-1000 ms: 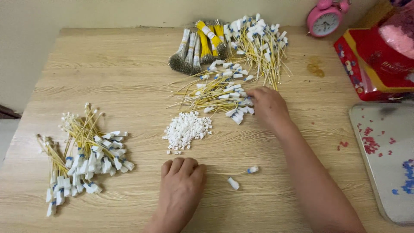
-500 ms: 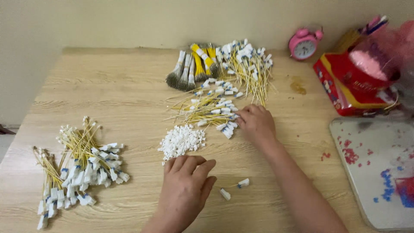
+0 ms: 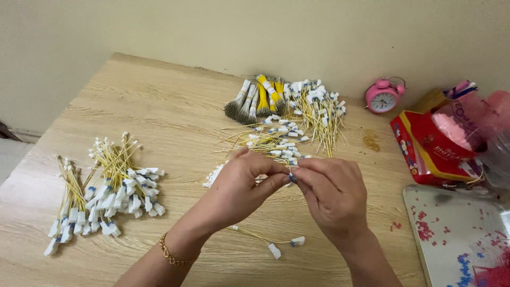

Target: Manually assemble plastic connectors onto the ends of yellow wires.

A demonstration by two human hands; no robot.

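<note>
My left hand (image 3: 245, 183) and my right hand (image 3: 330, 194) meet above the middle of the wooden table (image 3: 175, 111), fingertips pinched together on a small wire piece with a blue and white end (image 3: 291, 178). A thin yellow wire with white connectors (image 3: 271, 243) lies on the table just below my hands. A small heap of white connectors (image 3: 214, 175) is partly hidden behind my left hand. Loose yellow wires with white tags (image 3: 276, 143) lie just beyond my hands.
Bundles of finished yellow wires (image 3: 106, 186) lie at the left. Tied wire bundles (image 3: 260, 98) and more tagged wires (image 3: 319, 109) sit at the back. A pink alarm clock (image 3: 382, 96), a red box (image 3: 433, 149) and a speckled tray (image 3: 457, 234) stand at the right.
Both hands have lifted off the table and come together at the centre, pinching a small wire piece. The right hand left the loose wire pile; the view has shifted.
</note>
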